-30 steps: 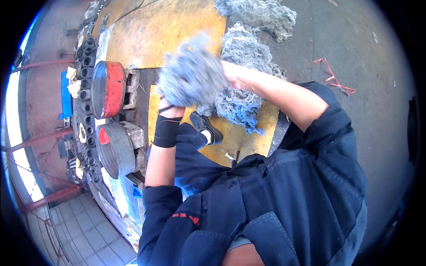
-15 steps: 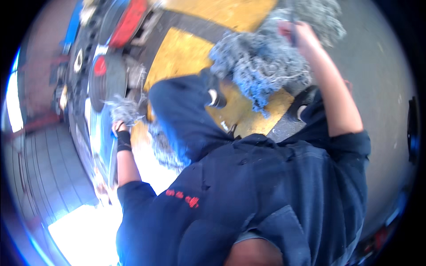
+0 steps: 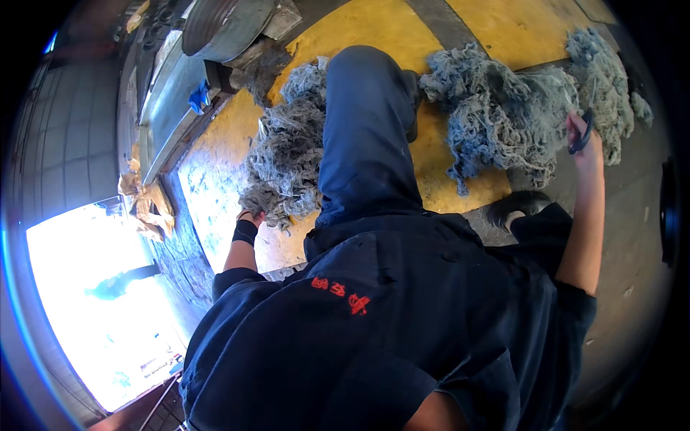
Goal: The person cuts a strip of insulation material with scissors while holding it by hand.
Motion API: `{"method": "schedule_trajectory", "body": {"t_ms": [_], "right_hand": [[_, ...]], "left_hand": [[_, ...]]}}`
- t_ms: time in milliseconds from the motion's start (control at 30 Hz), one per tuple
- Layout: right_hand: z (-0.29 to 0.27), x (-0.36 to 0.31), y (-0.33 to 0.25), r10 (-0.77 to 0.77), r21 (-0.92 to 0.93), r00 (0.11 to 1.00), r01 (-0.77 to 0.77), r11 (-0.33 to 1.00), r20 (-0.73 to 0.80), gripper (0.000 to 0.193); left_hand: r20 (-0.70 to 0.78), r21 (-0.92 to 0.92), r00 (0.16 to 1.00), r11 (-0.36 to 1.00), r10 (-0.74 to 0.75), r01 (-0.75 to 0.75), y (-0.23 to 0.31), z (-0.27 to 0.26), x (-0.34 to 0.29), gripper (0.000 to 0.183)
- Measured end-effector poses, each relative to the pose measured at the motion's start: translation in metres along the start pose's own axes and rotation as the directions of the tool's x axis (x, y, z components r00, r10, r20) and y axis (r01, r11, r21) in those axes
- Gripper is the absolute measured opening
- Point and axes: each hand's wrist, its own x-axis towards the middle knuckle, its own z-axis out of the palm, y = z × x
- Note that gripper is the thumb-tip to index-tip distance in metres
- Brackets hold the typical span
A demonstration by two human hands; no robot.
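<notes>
My left hand (image 3: 250, 218), with a black band round its wrist, is closed on the lower end of a heap of tangled grey yarn (image 3: 291, 154). That heap lies on the yellow floor, left of my bent leg. On the far right, my right hand (image 3: 588, 149) grips a pair of scissors (image 3: 582, 133) by the dark handles; the thin blades are hard to see against the fibres. The scissors are at the right edge of a bigger blue-grey yarn heap (image 3: 503, 115). A further grey clump (image 3: 600, 86) lies just beyond them.
A round metal drum (image 3: 223, 29) stands at the far left, near a low metal box (image 3: 172, 93) with a blue cloth-like piece (image 3: 199, 97) on its edge. Crumpled tan scraps (image 3: 147, 201) lie at left. My dark shoe (image 3: 519, 208) rests beside the right heap.
My view has swung and lowered. My left hand has come from a grey tuft near the drum to the heap by my leg. My right hand now sits right of the big heap.
</notes>
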Motion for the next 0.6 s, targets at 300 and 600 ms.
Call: {"method": "schedule_trajectory", "body": {"t_ms": [300, 600], "right_hand": [[0.004, -0.015, -0.009, -0.006, -0.011, 1.000, 0.006, 1.000, -0.007, 0.018], [-0.025, -0.028, -0.027, -0.175, 0.125, 0.983, 0.181, 0.976, -0.051, 0.015]], "left_hand": [[0.048, -0.105, 0.977, 0.974, 0.209, -0.203, 0.047, 0.045, -0.053, 0.033], [0.180, 0.301, 0.896, 0.844, 0.406, -0.443, 0.136, 0.066, -0.009, 0.058]]}}
